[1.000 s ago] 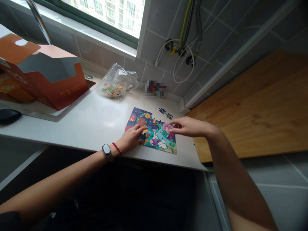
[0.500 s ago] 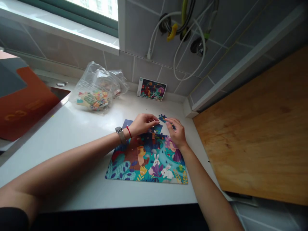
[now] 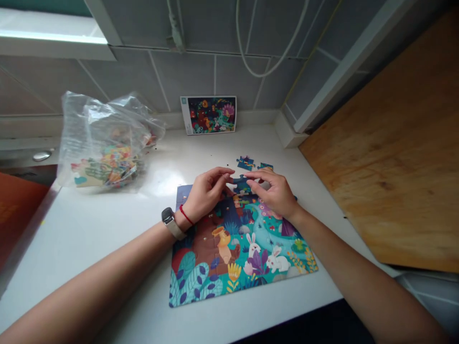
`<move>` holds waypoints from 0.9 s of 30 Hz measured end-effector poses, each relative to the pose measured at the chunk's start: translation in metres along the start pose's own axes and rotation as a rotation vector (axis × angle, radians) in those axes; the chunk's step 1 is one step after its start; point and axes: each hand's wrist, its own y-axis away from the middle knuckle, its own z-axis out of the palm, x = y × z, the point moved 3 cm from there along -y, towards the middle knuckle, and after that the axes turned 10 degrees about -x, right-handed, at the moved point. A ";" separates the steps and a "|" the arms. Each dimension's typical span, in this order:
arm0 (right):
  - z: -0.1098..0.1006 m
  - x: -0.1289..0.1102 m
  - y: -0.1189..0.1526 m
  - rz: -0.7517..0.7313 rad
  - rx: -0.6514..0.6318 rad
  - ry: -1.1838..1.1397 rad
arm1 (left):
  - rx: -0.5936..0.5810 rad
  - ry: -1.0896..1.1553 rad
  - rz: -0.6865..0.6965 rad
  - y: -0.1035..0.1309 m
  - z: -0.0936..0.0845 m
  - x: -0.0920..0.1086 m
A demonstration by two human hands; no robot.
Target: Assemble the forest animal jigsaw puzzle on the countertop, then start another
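Puzzle piece [image 3: 242, 185] between both hands' fingers [image 3: 229, 178], edges partly hidden.

You face a wall of grey tiles [image 3: 190, 76] with pale joints, and below it you have a white countertop [image 3: 143, 239] with a low white ledge [image 3: 254, 117] along its back edge. At your upper left, you see the corner of a window frame [image 3: 102, 24] and a sill [image 3: 46, 28], where daylight falls brightly; a soft glare lies on the countertop. A white cable [image 3: 265, 74] loops down in front of the tiles, and a white plug [image 3: 176, 36] hangs to its left. To your right, a slanting pale strip [image 3: 337, 76] runs above a wood-grained panel [image 3: 398, 157]. The upper right corner is dark.
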 end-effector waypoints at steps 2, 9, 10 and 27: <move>-0.007 0.007 -0.001 0.053 0.065 0.009 | 0.053 0.054 -0.003 0.000 -0.002 0.000; -0.019 0.027 -0.003 0.157 0.097 -0.093 | 0.193 -0.181 0.184 0.007 -0.006 0.009; -0.017 0.027 -0.002 0.159 0.057 -0.096 | 0.181 -0.217 0.187 0.008 -0.006 0.010; -0.010 0.023 0.001 -0.051 -0.201 0.235 | -0.151 -1.039 0.379 0.014 0.017 0.005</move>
